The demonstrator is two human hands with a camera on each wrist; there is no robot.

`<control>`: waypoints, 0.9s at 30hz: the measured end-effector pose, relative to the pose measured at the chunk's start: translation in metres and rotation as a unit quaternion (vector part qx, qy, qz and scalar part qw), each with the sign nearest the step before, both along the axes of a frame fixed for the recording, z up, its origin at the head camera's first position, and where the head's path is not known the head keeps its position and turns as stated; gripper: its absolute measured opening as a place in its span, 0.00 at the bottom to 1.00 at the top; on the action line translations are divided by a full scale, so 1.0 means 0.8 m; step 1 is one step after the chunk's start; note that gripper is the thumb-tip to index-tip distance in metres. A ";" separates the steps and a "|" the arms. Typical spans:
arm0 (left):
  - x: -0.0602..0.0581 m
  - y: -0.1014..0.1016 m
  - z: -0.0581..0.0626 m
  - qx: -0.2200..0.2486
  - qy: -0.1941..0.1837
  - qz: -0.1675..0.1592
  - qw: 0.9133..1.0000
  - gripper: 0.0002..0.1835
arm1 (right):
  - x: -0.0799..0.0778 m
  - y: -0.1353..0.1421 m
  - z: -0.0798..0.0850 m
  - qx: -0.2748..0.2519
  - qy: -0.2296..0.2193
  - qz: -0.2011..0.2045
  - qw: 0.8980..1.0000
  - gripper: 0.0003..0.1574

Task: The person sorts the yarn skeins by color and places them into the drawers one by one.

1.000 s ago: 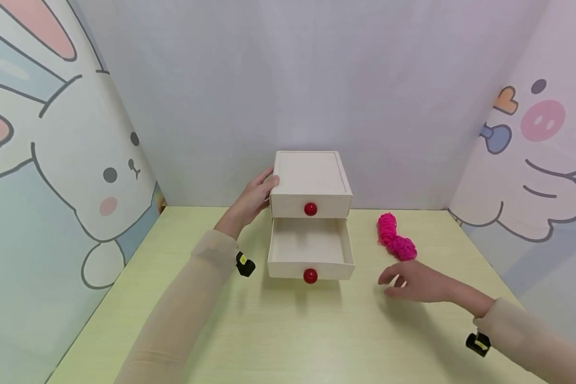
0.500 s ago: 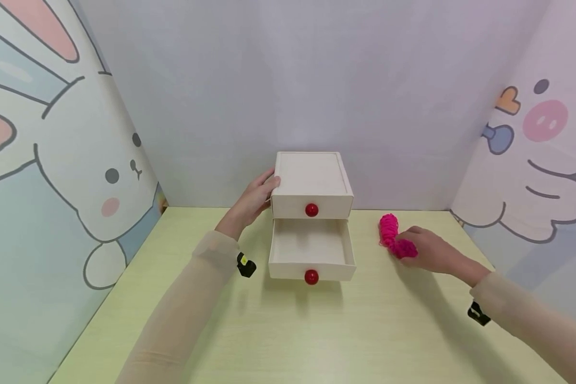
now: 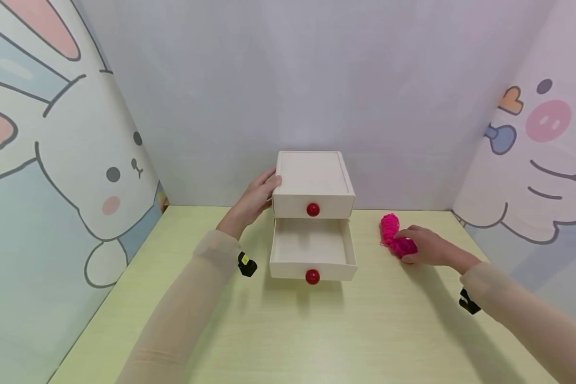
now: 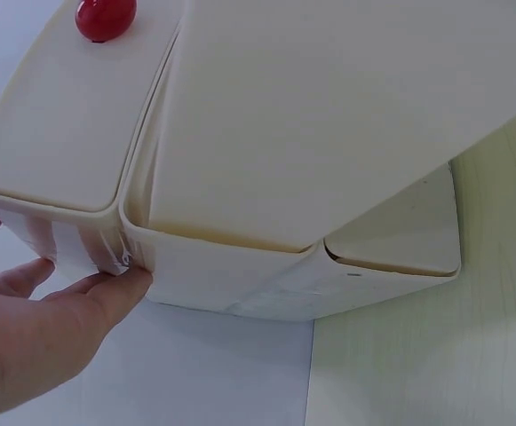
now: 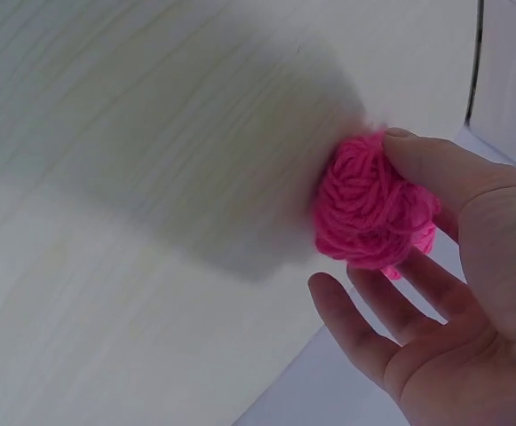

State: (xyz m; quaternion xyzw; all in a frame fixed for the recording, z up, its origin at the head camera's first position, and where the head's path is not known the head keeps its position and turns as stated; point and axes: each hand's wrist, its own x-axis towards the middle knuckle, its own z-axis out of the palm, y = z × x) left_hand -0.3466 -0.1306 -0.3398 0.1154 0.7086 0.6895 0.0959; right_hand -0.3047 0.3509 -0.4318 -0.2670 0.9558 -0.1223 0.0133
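A white cabinet [image 3: 312, 173] with red knobs stands at the back of the table. Its upper drawer [image 3: 293, 207] is closed, while the drawer below [image 3: 288, 271] is pulled out with a bare inside. In the left wrist view a lower section [image 4: 408, 231] shows beneath the pulled-out drawer [image 4: 266, 115]. My left hand [image 3: 255, 198] holds the cabinet at its upper left side, thumb over the top edge and fingers along the side wall. At the right, my right hand [image 3: 427, 246] pinches the near end of a bright pink yarn skein [image 5: 373, 204] between thumb and fingers.
Pale wood-look table [image 3: 288, 336] spreads in front of the cabinet. A plain light curtain [image 3: 221, 96] hangs close behind. Cartoon-printed panels, a rabbit [image 3: 86, 186] at left and a pig [image 3: 547, 176] at right, flank the table.
My right hand has moved forward and slightly right from bare table to the yarn, and its fingers have come round the near end. The left hand and the drawers have stayed put.
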 end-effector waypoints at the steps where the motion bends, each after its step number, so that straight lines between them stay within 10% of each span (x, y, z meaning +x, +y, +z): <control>1: 0.000 0.000 0.000 0.000 0.000 0.000 1.000 0.34 | -0.001 -0.001 -0.001 0.003 -0.003 -0.001 1.000 0.33; 27: -0.001 0.001 0.000 0.004 -0.001 0.001 1.000 0.34 | 0.014 -0.033 0.006 0.011 -0.047 0.048 0.998 0.28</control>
